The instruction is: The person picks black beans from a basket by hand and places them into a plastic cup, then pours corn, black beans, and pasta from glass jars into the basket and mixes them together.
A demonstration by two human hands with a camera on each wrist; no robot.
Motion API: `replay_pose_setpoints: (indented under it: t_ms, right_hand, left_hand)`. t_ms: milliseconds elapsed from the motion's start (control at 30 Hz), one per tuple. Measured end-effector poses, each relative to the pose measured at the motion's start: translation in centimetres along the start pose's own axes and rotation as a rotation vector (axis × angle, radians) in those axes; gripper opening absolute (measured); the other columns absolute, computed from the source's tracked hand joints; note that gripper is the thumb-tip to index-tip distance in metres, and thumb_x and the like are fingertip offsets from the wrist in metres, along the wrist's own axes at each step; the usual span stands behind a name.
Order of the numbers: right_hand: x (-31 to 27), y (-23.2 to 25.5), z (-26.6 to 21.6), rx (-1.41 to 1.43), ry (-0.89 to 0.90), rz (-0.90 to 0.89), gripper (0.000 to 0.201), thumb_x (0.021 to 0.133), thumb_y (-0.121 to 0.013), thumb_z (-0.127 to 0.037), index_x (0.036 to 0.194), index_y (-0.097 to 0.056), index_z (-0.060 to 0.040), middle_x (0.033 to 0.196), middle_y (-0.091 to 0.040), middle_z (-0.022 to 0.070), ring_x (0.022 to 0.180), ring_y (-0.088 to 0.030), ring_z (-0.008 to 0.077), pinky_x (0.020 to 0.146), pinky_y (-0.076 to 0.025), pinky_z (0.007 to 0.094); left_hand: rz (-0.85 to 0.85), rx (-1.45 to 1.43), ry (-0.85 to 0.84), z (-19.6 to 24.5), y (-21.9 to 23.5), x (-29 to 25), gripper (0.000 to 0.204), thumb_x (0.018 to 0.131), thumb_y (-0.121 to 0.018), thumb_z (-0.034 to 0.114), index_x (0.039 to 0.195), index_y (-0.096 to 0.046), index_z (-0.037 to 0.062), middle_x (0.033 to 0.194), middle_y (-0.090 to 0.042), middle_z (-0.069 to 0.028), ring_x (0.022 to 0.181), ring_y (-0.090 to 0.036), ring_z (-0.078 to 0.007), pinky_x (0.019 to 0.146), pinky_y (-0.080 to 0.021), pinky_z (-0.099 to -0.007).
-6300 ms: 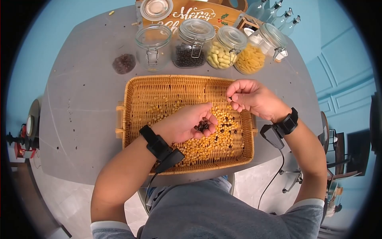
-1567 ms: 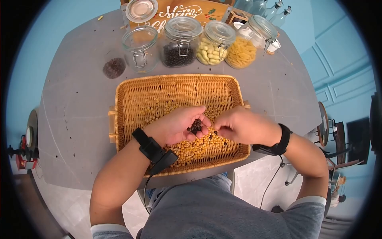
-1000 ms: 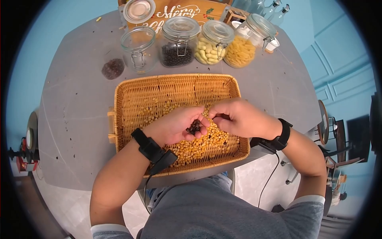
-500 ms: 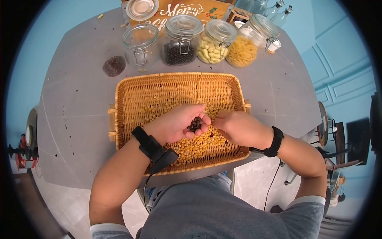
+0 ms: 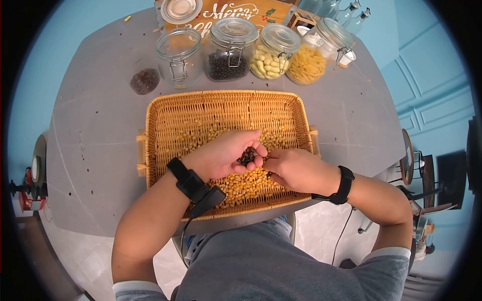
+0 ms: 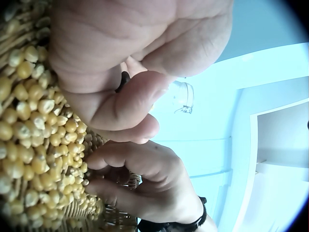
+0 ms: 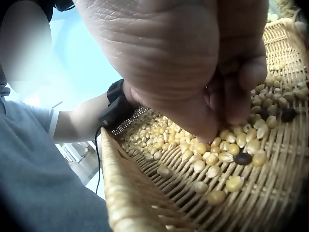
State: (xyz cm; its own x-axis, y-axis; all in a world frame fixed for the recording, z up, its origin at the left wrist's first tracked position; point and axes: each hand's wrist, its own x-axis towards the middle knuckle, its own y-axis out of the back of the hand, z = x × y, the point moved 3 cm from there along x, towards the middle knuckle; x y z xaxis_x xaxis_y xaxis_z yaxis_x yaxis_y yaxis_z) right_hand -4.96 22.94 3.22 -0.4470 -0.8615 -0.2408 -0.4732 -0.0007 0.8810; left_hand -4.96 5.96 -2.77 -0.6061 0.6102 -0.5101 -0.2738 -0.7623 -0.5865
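Over the middle of the wicker basket [image 5: 170, 110], my left hand [image 5: 221, 153] is cupped with curled fingers around a small heap of dark beans [image 5: 247, 156]. Yellow corn kernels [image 5: 241, 190] cover much of the basket floor below it. Close on its right, my right hand [image 5: 298, 170] reaches down to the kernels with its thumb and forefinger. In the left wrist view, a gap shows between the tips of that right thumb [image 6: 104, 189] and forefinger. Loose among the kernels near those fingers lies a dark bean [image 7: 243, 158], with another dark bean [image 7: 288, 114] farther off.
Behind the basket stand an open glass jar [image 5: 178, 62], a jar of black beans [image 5: 228, 65], a jar of pale yellow pieces [image 5: 268, 64] and a pasta jar [image 5: 305, 65]. A small clear container of dark contents [image 5: 144, 82] sits at left. Glass bottles [image 5: 351, 17] stand behind.
Earliest, my right hand was raised by the basket's right rim, pinching a dark bean. It has since come down to the corn beside my left hand, which stays cupped around its beans.
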Motion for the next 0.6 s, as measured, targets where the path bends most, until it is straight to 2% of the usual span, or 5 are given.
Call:
replay_pose_setpoints:
  t_ms: [333,467,533,567,600]
  right_hand:
    - [0.1,-1.0,0.5,0.034,-0.021,-0.047,0.018,0.081,-0.069,-0.009,0.093,-0.06,0.0001,0.092,-0.061,0.0145,0.084,-0.065,0.036,0.072,-0.052,0.0449]
    - [0.2,1.1,0.4,0.111,-0.015,-0.038,0.015,0.082,-0.069,-0.008,0.092,-0.06,-0.0006,0.093,-0.063,0.0135,0.082,-0.065,0.0342,0.071,-0.052,0.0426]
    - [0.4,3.1,-0.4,0.3,0.036,0.187,0.014,0.084,-0.07,-0.006,0.095,-0.062,-0.0016,0.09,-0.065,0.0133,0.079,-0.064,0.0326,0.071,-0.051,0.0397]
    - [0.5,3.3,-0.7,0.532,-0.018,0.231,0.013,0.085,-0.069,-0.005,0.097,-0.063,-0.0016,0.087,-0.066,0.0136,0.077,-0.063,0.0314,0.071,-0.051,0.0381]
    - [0.6,3.3,-1.2,0.532,-0.021,0.234,0.013,0.085,-0.069,-0.005,0.097,-0.063,-0.0016,0.087,-0.066,0.0136,0.077,-0.063,0.0314,0.071,-0.051,0.0381]
  left_hand:
    - [0.008,0.011,0.002,0.0,-0.1,0.0,0.046,0.105,-0.037,0.039,0.097,-0.06,0.0003,0.078,-0.06,-0.0064,0.063,-0.054,-0.0129,0.045,-0.036,-0.021]
    - [0.03,0.026,0.0,-0.1,0.0,0.0,0.046,0.105,-0.037,0.039,0.097,-0.06,0.0008,0.077,-0.061,-0.0059,0.062,-0.055,-0.0122,0.045,-0.036,-0.0208]
    - [0.002,0.046,-0.015,-0.1,-0.1,0.0,0.046,0.105,-0.036,0.04,0.095,-0.06,0.0016,0.077,-0.061,-0.0052,0.061,-0.055,-0.0111,0.045,-0.036,-0.0204]
    - [0.001,0.048,-0.012,-0.2,-0.2,0.0,0.046,0.105,-0.036,0.04,0.095,-0.06,0.0016,0.077,-0.061,-0.0052,0.061,-0.055,-0.0111,0.045,-0.036,-0.0204]
    - [-0.028,0.044,-0.03,-0.2,-0.4,0.1,0.046,0.105,-0.036,0.04,0.094,-0.06,0.0019,0.076,-0.061,-0.005,0.061,-0.056,-0.0106,0.044,-0.036,-0.0201]
